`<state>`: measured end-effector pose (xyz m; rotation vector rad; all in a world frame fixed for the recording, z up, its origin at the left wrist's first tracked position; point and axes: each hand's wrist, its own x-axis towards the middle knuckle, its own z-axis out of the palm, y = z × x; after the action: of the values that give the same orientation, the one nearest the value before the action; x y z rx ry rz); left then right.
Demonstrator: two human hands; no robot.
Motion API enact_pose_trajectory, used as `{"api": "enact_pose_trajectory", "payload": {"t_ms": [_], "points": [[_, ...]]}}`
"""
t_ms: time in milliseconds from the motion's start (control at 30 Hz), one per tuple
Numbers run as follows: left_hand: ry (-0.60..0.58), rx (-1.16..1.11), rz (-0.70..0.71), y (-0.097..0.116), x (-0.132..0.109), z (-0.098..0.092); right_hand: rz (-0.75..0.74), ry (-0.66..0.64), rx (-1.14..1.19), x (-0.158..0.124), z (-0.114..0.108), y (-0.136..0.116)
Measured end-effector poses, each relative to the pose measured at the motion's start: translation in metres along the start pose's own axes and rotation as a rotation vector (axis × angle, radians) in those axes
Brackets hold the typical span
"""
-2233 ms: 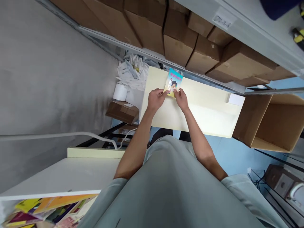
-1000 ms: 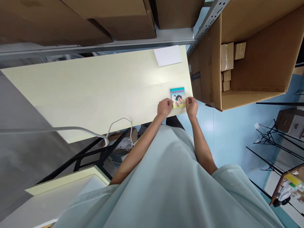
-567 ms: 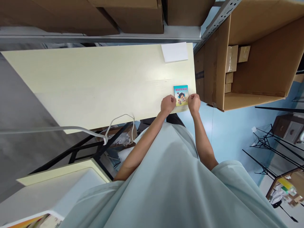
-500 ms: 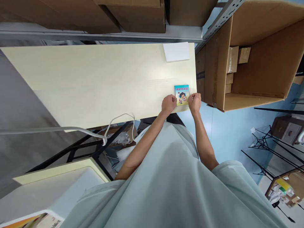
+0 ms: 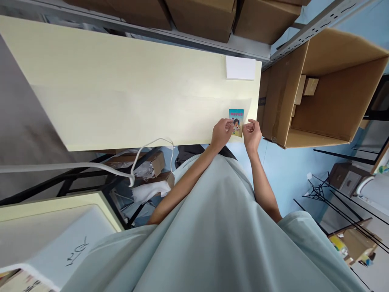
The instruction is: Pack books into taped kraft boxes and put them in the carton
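A small booklet point(image 5: 236, 117) with a turquoise and yellow cartoon cover lies on the pale yellow table point(image 5: 121, 93), close to its front right corner. My left hand point(image 5: 222, 133) is curled, with its fingertips pinching the booklet's near left edge. At the near right edge my right hand point(image 5: 253, 134) has its fingers bent in a pinch against the booklet. Both forearms reach forward over my light grey-green shirt.
A white pad point(image 5: 240, 67) lies at the table's far right corner. A large open cardboard box point(image 5: 322, 97) holding small cartons sits just right of the table. Closed cartons fill the metal shelf point(image 5: 194, 16) behind. A white cable point(image 5: 146, 150) hangs off the front edge.
I carried the booklet from the table's left part to its right front corner and laid it down. In the last half second my fists have loosened into pinches on its near edges.
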<state>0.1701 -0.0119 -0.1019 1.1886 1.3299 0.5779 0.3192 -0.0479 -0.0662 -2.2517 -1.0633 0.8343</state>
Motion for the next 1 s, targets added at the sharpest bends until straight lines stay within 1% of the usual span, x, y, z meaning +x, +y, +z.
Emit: {"api": "enact_pose_trajectory", "payload": {"t_ms": [100, 167, 267, 333, 400, 467, 567, 633, 767, 867, 933, 1000], "points": [[-0.002, -0.188, -0.06, 0.01, -0.013, -0.009, -0.031, -0.097, 0.067, -0.014, 0.013, -0.022], [0.012, -0.245, -0.127, 0.01, -0.017, -0.018, -0.037, -0.16, 0.094, -0.022, 0.027, -0.033], [0.102, -0.217, -0.222, 0.0, -0.014, -0.034, -0.04, -0.282, 0.145, -0.029, 0.048, -0.041], [0.151, -0.16, -0.254, -0.012, -0.008, -0.045, -0.056, -0.376, 0.189, -0.03, 0.058, -0.04], [0.174, -0.103, -0.264, -0.025, 0.001, -0.053, -0.081, -0.434, 0.216, -0.028, 0.064, -0.034], [0.188, -0.043, -0.279, -0.035, 0.009, -0.058, -0.088, -0.42, 0.2, -0.021, 0.063, -0.025], [0.21, 0.044, -0.341, -0.044, 0.017, -0.059, -0.034, -0.311, 0.108, -0.004, 0.057, -0.008], [0.234, 0.083, -0.395, -0.046, 0.019, -0.057, 0.024, -0.271, 0.054, 0.007, 0.054, 0.004], [0.313, 0.178, -0.431, -0.042, 0.016, -0.052, 0.076, -0.279, 0.056, 0.018, 0.058, 0.016], [0.337, 0.265, -0.379, -0.037, 0.011, -0.05, 0.087, -0.276, 0.059, 0.018, 0.065, 0.016], [0.338, 0.309, -0.279, -0.036, 0.009, -0.051, 0.1, -0.271, 0.041, 0.018, 0.068, 0.015], [0.3, 0.348, -0.167, -0.036, 0.007, -0.052, 0.107, -0.268, 0.035, 0.018, 0.07, 0.015]]}}
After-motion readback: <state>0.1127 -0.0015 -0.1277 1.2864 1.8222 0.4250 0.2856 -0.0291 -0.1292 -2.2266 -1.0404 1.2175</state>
